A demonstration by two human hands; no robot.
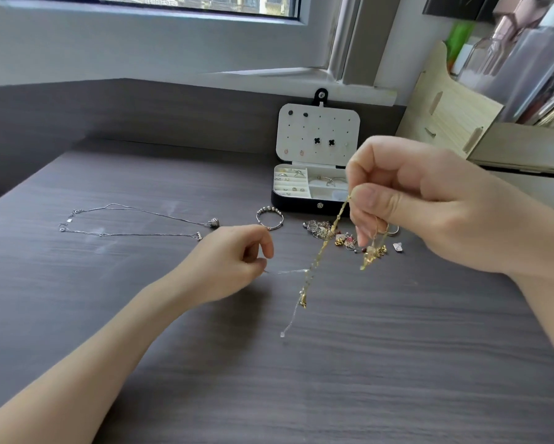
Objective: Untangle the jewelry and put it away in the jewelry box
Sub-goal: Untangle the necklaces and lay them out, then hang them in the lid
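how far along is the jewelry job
Looks done: a silver necklace and a bangle lie untangled on the table, though not yet in the open box. In hand: the right hand holds up a gold chain while the left hand pinches a thin chain that crosses it, seemingly caught. Left: the pile in front of the box, plus stowing everything.

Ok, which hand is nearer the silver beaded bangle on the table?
Left. The left hand is just in front of the silver beaded bangle; the right hand is raised well off to its right.
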